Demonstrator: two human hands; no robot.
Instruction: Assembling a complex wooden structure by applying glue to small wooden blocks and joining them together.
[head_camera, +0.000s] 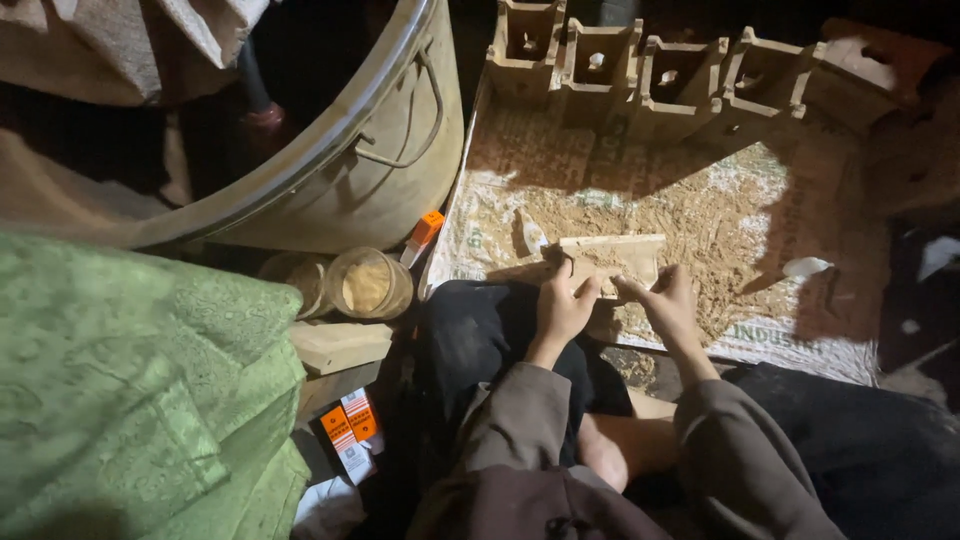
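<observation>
left hand (562, 305) and right hand (668, 300) both gripping clay slab (610, 255) | slab at sack mat's (780, 215) near edge | looks soft, crumbly; hold its ends | moulded blocks (650, 75) along far edge

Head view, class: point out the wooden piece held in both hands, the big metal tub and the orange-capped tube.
wooden piece (615, 252): head view, on its flat sandy top face.
metal tub (330, 190): head view, on its outer side wall below the handle.
orange-capped tube (430, 226): head view, on the orange cap.
</observation>
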